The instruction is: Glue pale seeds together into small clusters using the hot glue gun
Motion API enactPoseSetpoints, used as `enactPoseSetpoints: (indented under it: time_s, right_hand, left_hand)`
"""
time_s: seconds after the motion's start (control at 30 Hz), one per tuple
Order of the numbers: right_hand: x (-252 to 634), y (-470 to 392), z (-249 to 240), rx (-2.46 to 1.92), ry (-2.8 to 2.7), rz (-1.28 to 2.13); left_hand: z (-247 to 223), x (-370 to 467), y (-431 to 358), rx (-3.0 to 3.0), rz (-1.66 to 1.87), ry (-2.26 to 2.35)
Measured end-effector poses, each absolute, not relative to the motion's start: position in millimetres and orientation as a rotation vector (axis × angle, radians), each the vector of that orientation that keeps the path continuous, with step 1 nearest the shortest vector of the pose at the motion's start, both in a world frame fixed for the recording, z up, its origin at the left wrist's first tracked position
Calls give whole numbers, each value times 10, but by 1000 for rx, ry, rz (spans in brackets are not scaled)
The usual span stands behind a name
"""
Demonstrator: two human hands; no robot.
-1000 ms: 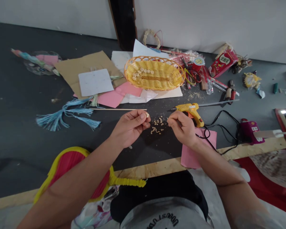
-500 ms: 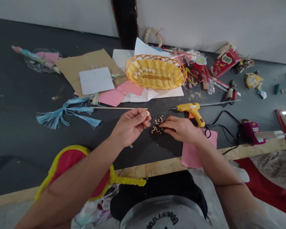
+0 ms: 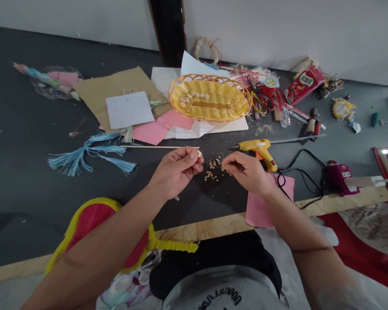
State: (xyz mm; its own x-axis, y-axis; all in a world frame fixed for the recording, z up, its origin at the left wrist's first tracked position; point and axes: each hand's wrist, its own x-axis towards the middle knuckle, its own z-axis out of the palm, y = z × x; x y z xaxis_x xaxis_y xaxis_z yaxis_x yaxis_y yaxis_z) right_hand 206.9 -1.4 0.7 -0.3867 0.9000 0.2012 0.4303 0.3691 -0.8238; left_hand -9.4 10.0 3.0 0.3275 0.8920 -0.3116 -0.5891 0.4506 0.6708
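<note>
Between thumb and fingers, my left hand [image 3: 180,167] pinches a small pale, knobbly piece [image 3: 198,153], mostly covered by the fingertips. My right hand [image 3: 245,170] is closed in a pinch just right of a scatter of tiny beige bits [image 3: 212,168] on the dark tabletop; a small pale bit seems to show at its fingertips. Behind the hands stands a yellow woven basket [image 3: 228,103], with several small pale flower-like pieces [image 3: 195,97] inside on the left. A yellow glue gun [image 3: 261,150] lies beyond my right hand.
A thin stick [image 3: 158,147] and a blue tassel [image 3: 80,155] lie to the left. Pink paper [image 3: 258,206] is under my right forearm. A black cord [image 3: 307,159] runs near a purple power block [image 3: 341,178]. A red-and-yellow fan [image 3: 93,219] overlaps the front edge.
My right hand has lifted slightly off the scattered bits, its fingertips now pinched together. The left hand keeps its hold on the small piece, and the view has shifted a little.
</note>
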Motion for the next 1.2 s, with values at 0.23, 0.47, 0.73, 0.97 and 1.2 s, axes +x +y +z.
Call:
enactPoseSetpoints:
  time_s: [0.23, 0.47, 0.73, 0.97, 1.2]
  right_hand:
    - [2064, -41, 23, -1102, -1860, 1020]
    - [2057, -47, 21, -1070, -2004, 779]
    - [2005, -65, -51, -1263, -1885, 822]
    - [2008, -67, -118, -1217, -1786, 1004]
    - [2035, -43, -18, -1271, -1851, 739]
  left_hand:
    - [11, -95, 100, 500, 1011, 733]
    - [21, -86, 91, 505, 1010, 754]
    - [37, -87, 91, 498, 1013, 747]
    - [33, -89, 95, 502, 1008, 748]
    - [27, -88, 93, 513, 1007, 742]
